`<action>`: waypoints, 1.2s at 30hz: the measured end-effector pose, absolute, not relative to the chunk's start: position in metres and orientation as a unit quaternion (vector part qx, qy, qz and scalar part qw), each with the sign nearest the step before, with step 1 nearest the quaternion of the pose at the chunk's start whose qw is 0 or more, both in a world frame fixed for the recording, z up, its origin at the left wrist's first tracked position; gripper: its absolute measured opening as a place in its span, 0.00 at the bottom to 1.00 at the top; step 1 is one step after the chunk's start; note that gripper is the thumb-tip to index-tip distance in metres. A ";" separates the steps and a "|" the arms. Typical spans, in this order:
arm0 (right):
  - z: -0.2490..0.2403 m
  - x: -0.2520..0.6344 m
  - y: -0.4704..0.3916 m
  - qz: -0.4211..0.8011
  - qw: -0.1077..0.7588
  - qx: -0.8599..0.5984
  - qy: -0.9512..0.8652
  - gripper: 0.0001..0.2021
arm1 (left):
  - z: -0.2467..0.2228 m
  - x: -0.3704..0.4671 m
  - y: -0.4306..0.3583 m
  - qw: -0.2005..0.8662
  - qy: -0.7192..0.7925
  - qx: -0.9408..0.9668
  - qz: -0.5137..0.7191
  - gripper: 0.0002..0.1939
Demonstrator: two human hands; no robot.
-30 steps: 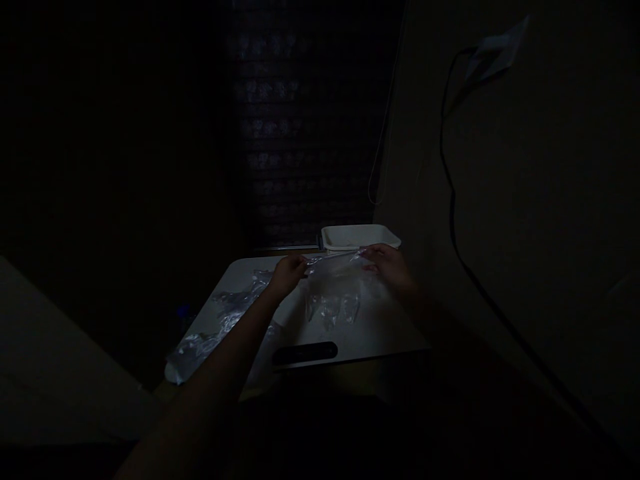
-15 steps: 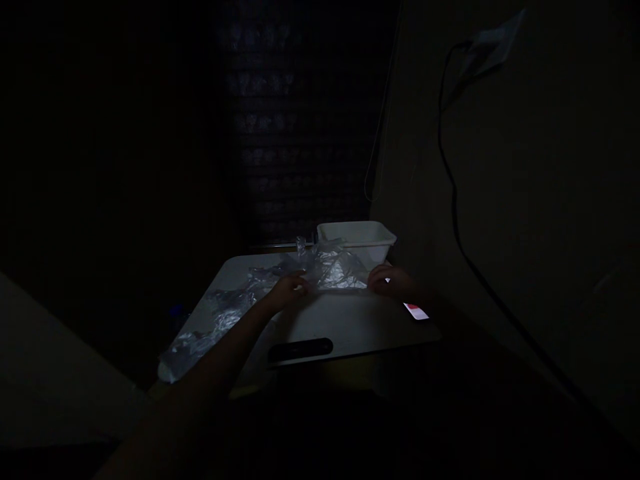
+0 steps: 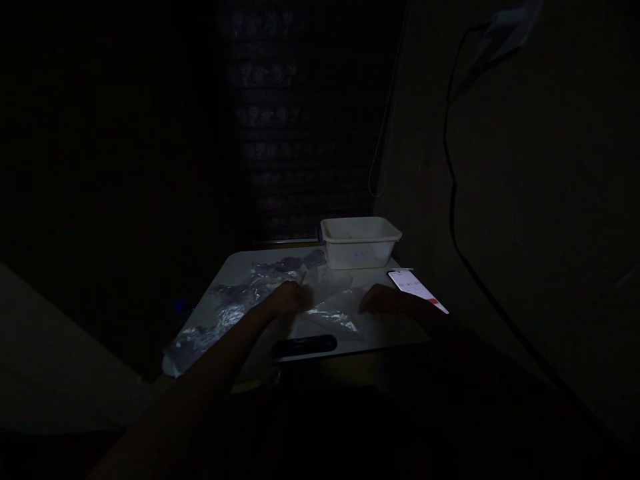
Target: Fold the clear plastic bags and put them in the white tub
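A clear plastic bag is spread low over the table between my two hands, its shiny folds catching the light. My left hand is closed on the left side of this bag. On the other side, my right hand has its fingers curled together at the bag's right edge. More crumpled clear plastic lies to the left, beyond my left forearm. Darkness hides the fine detail of the fingertips.
The white table has a dark handle slot at its near edge. A white plastic tub stands at the back. A lit phone lies on the right. A black cable hangs along the right wall.
The plastic between my hands has come down nearer the table's front edge, uncovering the tub's front. Both hands have moved slightly nearer me, and more of the phone shows.
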State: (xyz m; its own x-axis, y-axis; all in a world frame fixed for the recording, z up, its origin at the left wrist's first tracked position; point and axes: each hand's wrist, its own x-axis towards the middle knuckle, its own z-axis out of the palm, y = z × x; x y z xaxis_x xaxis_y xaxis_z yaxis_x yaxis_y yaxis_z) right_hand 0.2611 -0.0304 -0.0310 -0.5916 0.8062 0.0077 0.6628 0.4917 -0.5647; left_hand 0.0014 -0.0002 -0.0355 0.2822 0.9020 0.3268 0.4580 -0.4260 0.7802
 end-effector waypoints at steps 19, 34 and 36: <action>-0.080 0.236 -0.027 -0.078 0.145 -0.543 -0.823 0.19 | -0.066 0.064 -0.073 0.023 0.460 0.887 0.019 0.29; -0.069 0.248 0.015 -0.059 0.135 -0.655 -0.741 0.16 | -0.061 0.076 -0.095 0.030 0.489 0.872 0.013 0.29; -0.069 0.248 0.017 -0.037 0.140 -0.676 -0.722 0.16 | -0.060 0.077 -0.099 0.032 0.484 0.874 0.010 0.28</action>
